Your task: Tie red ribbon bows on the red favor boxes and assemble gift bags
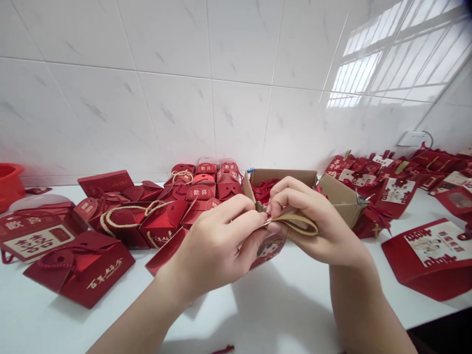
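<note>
Both of my hands meet in the middle of the view, above the white table. My left hand (221, 241) is closed in a pinch at the top of a red gift box (271, 250) with a cartoon figure printed on its side. My right hand (317, 221) pinches a yellow ribbon (300, 222), which loops out below its fingers. The fingertips of both hands nearly touch, and they hide the ribbon's end and most of the box's top.
Behind my hands stands an open cardboard box (341, 199) with red ribbons (267, 189) inside. Finished-looking red boxes (83, 268) crowd the left side, some with rope handles (121, 209). More red boxes (431, 255) lie right. A red basin (9, 184) stands far left, near the tiled wall (173, 108).
</note>
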Motion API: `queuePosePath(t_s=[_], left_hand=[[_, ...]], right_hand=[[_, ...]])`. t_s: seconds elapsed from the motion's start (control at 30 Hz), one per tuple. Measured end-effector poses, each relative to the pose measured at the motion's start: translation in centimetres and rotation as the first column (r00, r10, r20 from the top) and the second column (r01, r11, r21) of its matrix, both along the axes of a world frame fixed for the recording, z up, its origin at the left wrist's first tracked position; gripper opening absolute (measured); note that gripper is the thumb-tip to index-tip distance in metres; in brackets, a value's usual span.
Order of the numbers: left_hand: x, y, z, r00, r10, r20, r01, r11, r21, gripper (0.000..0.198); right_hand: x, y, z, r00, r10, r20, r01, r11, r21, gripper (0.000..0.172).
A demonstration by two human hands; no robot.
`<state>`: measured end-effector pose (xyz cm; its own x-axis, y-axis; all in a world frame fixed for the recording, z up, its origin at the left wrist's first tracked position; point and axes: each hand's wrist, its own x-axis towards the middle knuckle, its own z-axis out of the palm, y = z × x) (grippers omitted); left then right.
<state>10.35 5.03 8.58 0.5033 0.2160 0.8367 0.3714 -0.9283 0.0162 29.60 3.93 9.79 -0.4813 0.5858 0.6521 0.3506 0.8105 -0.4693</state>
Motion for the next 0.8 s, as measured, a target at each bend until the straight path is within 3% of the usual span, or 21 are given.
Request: queuePosePath(t_s=[0.43, 0.67, 0.8], left_hand=[[0.2, -0.1, 0.2, 0.993, -0.009, 0.114, 0.036, 0.971, -0.235, 0.006], [-0.2, 0.1, 0.3, 0.999, 0.036, -0.017, -0.040, 0.937, -0.346, 0.008], [-0.4, -0.6, 0.5, 0.996, 0.017, -0.083, -0.049, 0.913, -0.404, 0.010]], right_hand=[[-0.4, -0.2, -0.1, 0.997, -0.058, 0.044, 0.053, 0.994, 0.097, 0.014], [0.3, -0.2, 0.1, 0.979, -0.079, 0.189, 0.109, 0.982, -0.155, 0.009], [0.9, -0.4, 0.5, 0.983, -0.080, 0.164, 0.104, 0.984, -0.143, 0.009]])
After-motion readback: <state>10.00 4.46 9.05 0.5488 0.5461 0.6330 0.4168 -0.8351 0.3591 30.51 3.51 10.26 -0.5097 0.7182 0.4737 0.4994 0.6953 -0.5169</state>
